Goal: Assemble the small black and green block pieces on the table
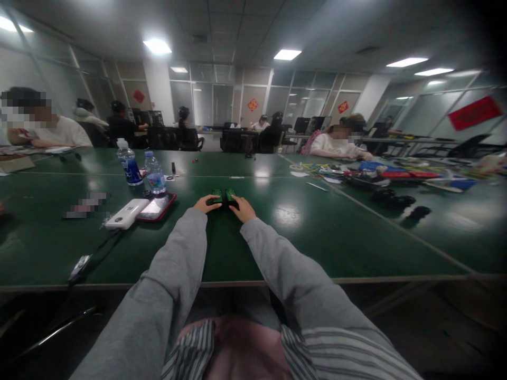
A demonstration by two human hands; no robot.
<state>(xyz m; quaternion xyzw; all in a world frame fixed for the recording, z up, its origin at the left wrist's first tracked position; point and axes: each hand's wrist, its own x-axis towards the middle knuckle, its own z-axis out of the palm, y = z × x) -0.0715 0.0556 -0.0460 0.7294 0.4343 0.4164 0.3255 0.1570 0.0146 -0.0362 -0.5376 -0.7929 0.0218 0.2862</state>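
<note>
Both my arms in grey sleeves reach forward over a dark green table. My left hand rests with curled fingers on a small green and black object. My right hand grips a matching green and black object right beside the first. The two pieces lie side by side on the table, touching or nearly so. What they are is too small to make out.
To my left lie a red-cased phone, a white power bank with a cable, and two water bottles. Black items and colourful clutter lie at right. Several people sit at the tables behind.
</note>
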